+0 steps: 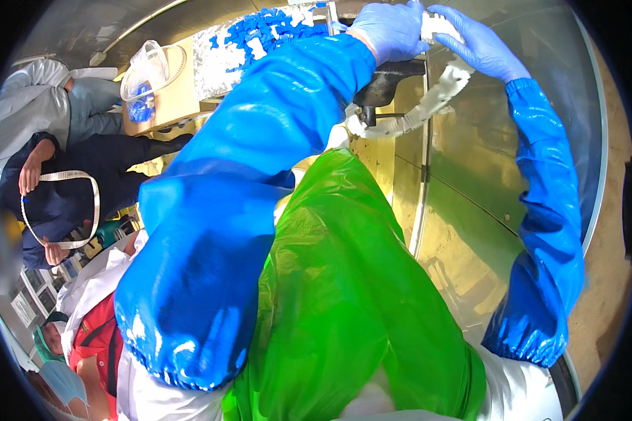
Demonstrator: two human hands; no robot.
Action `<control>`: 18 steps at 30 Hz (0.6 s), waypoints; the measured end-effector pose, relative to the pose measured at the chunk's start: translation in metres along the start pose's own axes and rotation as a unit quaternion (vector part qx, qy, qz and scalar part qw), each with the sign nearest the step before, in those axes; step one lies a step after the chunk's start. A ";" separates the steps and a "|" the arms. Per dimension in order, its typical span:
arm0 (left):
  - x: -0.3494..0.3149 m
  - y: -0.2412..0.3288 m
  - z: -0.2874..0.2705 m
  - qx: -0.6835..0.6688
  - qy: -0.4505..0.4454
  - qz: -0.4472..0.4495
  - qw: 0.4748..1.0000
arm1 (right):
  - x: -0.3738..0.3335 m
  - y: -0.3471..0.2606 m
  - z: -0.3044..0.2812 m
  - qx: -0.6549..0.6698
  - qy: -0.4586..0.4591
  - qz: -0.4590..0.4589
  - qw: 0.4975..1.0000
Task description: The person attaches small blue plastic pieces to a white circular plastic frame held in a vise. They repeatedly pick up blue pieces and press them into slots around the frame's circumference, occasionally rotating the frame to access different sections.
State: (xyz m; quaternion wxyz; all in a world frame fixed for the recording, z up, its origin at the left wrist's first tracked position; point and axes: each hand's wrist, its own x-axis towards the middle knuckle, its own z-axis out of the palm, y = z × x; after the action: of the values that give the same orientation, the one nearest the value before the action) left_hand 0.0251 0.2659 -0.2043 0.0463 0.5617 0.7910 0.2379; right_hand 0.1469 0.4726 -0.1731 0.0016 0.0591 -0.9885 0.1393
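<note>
My left hand [392, 31], in a thin blue-violet glove, is at the top of the view with its fingers bent in against a white strip [437, 28]. Just to the right, my right hand [490, 48] has its thumb and forefinger on either side of that strip. From the right hand the strip, which looks like linked white pieces, curves down and left to a dark machine part [390, 81] below my left hand. The strip's upper end lies between both hands, and my left fingertips are partly hidden. Shiny blue sleeves cover both my forearms.
Many small blue and white pieces [270, 31] lie heaped beyond my left arm. Next to them a wooden tabletop [184, 74] bears a clear coiled tube [147, 70] and a blue bag [140, 104]. At left a person holds a white strip loop [95, 200]. Metal panels [484, 168] stand at right.
</note>
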 end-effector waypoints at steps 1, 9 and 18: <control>0.000 -0.002 -0.001 -0.013 0.007 -0.006 1.000 | 0.001 0.005 0.006 0.054 -0.028 0.035 0.998; 0.008 -0.023 -0.012 -0.052 -0.050 0.007 0.997 | 0.023 0.010 0.009 0.191 -0.009 -0.016 0.981; 0.010 -0.009 -0.030 -0.110 -0.066 -0.055 0.990 | 0.022 0.010 0.011 0.240 -0.007 0.060 0.969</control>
State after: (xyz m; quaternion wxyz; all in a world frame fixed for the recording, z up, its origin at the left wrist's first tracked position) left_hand 0.0036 0.2626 -0.1799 0.1734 0.5236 0.7847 0.2829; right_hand 0.1236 0.4768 -0.1859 -0.0283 -0.0008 -0.9279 0.3717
